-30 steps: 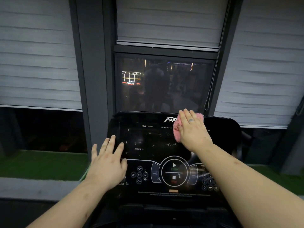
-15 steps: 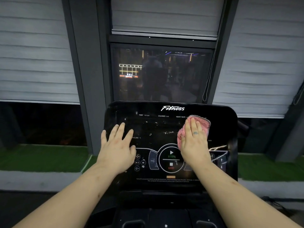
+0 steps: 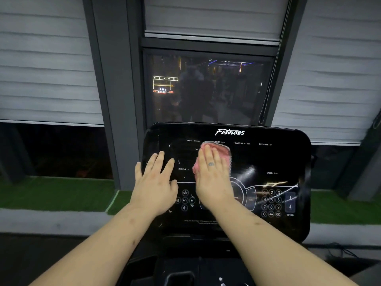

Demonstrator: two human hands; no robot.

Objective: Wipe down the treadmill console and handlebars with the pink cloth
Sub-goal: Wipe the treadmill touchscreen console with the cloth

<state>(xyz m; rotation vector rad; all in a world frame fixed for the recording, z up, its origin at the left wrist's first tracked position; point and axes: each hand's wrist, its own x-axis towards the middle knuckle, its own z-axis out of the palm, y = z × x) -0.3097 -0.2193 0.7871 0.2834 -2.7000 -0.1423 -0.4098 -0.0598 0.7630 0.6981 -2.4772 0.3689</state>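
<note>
Head view: right hand (image 3: 214, 178), fingers flat, has swept the pink cloth (image 3: 223, 152) to the console's (image 3: 288, 157) centre; left hand (image 3: 154, 186) rests splayed and empty on the console's unwiped left side.

I see a dim scene with cool, weak light. The glossy black console (image 3: 226, 182) shows streaky glare on its right part. The window (image 3: 208, 87) reflects coloured lamps. Edges bend outward from the wide lens; details are soft.

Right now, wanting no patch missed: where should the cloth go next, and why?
Probably slide the right hand and pink cloth rightward across the console: the cloth sits mid-screen, the left hand rests on the left side, and streaks show by the keypad.
</note>
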